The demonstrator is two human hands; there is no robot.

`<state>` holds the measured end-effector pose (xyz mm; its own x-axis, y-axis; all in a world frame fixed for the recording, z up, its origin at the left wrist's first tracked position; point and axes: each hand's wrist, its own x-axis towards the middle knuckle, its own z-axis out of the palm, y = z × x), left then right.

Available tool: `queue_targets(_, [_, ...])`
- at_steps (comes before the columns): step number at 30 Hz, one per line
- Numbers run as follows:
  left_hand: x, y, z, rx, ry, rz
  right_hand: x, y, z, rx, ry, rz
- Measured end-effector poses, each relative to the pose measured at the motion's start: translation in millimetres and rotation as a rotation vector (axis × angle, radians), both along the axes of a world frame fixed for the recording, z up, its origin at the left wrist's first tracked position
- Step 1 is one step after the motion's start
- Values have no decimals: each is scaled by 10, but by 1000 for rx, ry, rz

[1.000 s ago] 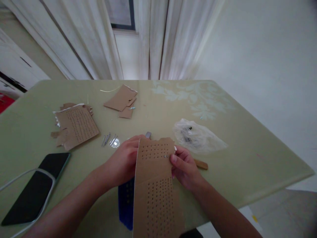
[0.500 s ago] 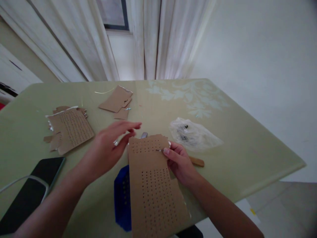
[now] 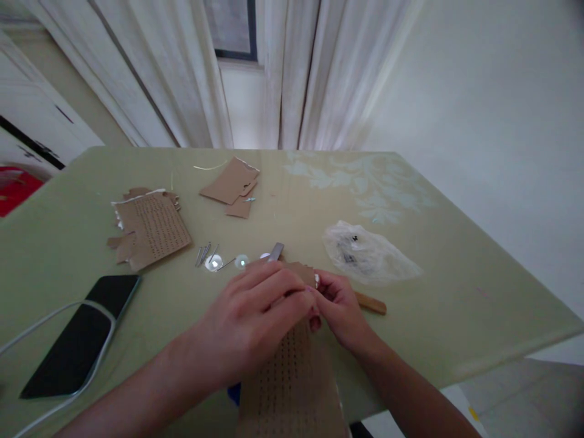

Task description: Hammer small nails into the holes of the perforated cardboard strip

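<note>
Cardboard strip (image 3: 292, 371) lies under both hands; left fingers (image 3: 274, 292) and right fingers (image 3: 325, 291) clamp its top edge.

Phone (image 3: 77, 344) with cable near left; plastic bag (image 3: 365, 255) right; cardboard scraps (image 3: 148, 228) (perforated) beyond.

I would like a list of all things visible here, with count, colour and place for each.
perforated cardboard sheet: 1, brown, near edge, under both hands
cardboard pieces: several, brown, far left and far middle
nails: a few, silver, middle
phone: 1, black, left
cable: 1, white, over phone
plastic bag: 1, clear, right
wooden handle: 1, brown, behind right hand
table: 1, pale green
curtains: white, behind table
left hand: on the sheet
right hand: gripping sheet's top edge
</note>
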<state>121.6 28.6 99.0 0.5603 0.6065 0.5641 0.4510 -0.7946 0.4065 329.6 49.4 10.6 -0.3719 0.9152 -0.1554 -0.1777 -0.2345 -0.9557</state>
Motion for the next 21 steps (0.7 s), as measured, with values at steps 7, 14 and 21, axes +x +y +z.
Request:
queue_targets(7, [-861,305,208,-150,107,349,1,14,-16,-157,110,-88])
queue_targets(14, [-1770,1106,-645,-750,575,577,-11,58,-41,-174,92,-74])
queue_targets(21, [-1688,1097,-739,-766,573,601,6,61,10,-176,92,-111])
